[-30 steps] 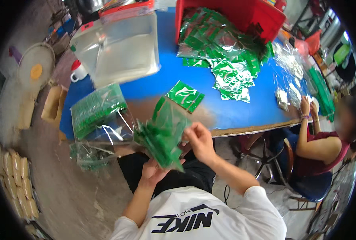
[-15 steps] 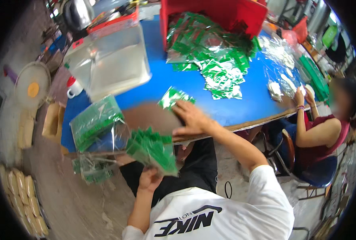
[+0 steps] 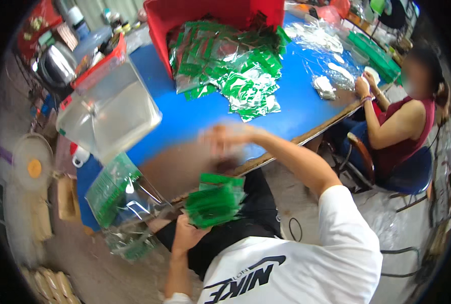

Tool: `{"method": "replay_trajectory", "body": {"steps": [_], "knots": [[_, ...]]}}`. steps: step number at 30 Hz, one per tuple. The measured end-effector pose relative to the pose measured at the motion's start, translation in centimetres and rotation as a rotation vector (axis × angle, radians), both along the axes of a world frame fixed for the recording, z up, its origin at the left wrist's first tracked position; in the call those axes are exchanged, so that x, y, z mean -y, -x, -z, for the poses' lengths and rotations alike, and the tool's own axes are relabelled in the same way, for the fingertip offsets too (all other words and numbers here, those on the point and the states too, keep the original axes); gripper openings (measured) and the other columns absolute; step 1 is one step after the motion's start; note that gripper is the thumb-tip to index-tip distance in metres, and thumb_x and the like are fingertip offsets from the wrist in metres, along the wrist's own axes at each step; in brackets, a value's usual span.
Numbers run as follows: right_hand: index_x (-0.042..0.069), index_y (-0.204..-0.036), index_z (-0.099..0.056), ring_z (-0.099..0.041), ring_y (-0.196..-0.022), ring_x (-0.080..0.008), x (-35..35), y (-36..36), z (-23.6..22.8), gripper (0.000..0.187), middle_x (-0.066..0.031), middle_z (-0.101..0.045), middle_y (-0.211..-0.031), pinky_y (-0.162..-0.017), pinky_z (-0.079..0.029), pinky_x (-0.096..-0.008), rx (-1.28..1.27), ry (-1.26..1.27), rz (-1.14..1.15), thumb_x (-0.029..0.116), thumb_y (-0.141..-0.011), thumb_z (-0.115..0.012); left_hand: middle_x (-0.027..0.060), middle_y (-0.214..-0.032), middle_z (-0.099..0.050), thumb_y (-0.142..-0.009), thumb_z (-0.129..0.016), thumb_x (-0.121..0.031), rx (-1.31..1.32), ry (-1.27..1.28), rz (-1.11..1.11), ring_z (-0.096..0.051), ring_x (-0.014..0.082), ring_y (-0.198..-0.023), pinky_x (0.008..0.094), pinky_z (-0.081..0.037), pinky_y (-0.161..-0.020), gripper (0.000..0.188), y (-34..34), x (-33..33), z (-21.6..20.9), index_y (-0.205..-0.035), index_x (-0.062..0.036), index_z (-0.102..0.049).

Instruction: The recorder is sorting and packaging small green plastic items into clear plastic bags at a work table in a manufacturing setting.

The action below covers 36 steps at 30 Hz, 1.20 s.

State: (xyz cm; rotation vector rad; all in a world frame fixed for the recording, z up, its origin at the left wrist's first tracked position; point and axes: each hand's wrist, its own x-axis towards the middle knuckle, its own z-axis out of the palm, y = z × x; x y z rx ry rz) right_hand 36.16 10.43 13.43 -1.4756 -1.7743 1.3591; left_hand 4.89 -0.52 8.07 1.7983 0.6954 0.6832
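Note:
My left hand (image 3: 189,233) is closed round the lower edge of a stack of green packets (image 3: 212,205), held above my lap at the table's front edge. The packets fan out a little. Over the table, above and right of the stack, my right hand (image 3: 228,138) is smeared by motion; its fingers cannot be made out, nor whether they hold anything. Left of the stack, a clear plastic bag with green packets in it (image 3: 111,190) lies at the table corner. Beyond my right hand spreads a loose heap of shiny green packets (image 3: 250,86).
The heap spills from a tipped red bin (image 3: 157,30) on the blue table (image 3: 185,114). A clear plastic tray (image 3: 114,109) and a white bottle with a red cap (image 3: 79,154) stand left. At right a seated co-worker (image 3: 397,119) handles white pieces. A metal kettle (image 3: 55,66) is far left.
The stack has moved right, along with my left hand. My right hand has lifted off the table, and the single packet beside it no longer shows there. The view has turned.

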Motion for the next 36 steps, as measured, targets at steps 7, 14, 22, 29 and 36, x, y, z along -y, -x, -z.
{"method": "replay_trajectory", "body": {"steps": [7,14,22,29,36], "knots": [[0.004,-0.108,-0.069,-0.052,-0.114,-0.0358,-6.7,-6.7,10.6,0.073,-0.0206,-0.055,-0.119,-0.086,-0.047,-0.0481,1.036,-0.655,0.63,0.071,-0.084,-0.059,0.0079,-0.127,-0.06,-0.077,-0.064,0.014,0.739,0.955,-0.445,-0.06,0.0237,-0.117,0.0399,-0.051,-0.1,0.063,1.8,4.0,7.4,-0.136,-0.0037,-0.05],[0.001,-0.116,-0.061,-0.047,-0.124,-0.0453,1.6,-2.8,9.7,0.06,-0.0228,-0.055,-0.127,-0.102,-0.039,-0.0565,0.755,-0.917,0.268,0.054,-0.089,-0.065,0.0086,-0.127,-0.061,-0.082,-0.069,0.004,0.725,1.179,-0.363,-0.06,0.0256,-0.118,0.0453,-0.049,-0.104,0.057,1.8,4.0,7.3,-0.136,-0.0032,-0.051],[0.001,-0.11,-0.06,-0.068,-0.085,-0.0177,6.7,3.4,8.9,0.013,-0.01,-0.069,-0.101,-0.074,-0.053,-0.0291,-0.187,-0.722,0.522,0.003,-0.098,-0.056,0.0139,-0.135,-0.059,-0.08,-0.073,-0.002,0.927,1.233,-0.255,-0.055,0.0327,-0.129,0.0531,-0.044,-0.111,0.06,1.5,1.9,10.6,-0.136,-0.0034,-0.052],[0.003,-0.108,-0.061,-0.058,-0.069,-0.011,11.0,6.3,8.1,0.019,-0.003,-0.06,-0.074,-0.062,-0.046,-0.0257,-0.805,0.062,0.428,0.021,-0.102,-0.058,0.012,-0.138,-0.057,-0.087,-0.074,-0.008,1.081,1.268,-0.289,-0.054,0.0296,-0.128,0.0496,-0.044,-0.109,0.06,-3.6,1.2,7.2,-0.14,-0.0072,-0.047],[0.007,-0.138,-0.053,-0.032,-0.14,-0.0484,5.9,-1.7,9.1,0.057,-0.0243,-0.047,-0.143,-0.115,-0.024,-0.0629,0.827,-0.771,0.306,0.044,-0.095,-0.06,0.0085,-0.128,-0.061,-0.082,-0.07,0.005,0.753,0.714,-0.397,-0.058,0.025,-0.122,0.0409,-0.046,-0.107,0.06,-1.7,3.4,5.8,-0.137,-0.0035,-0.05]]}}
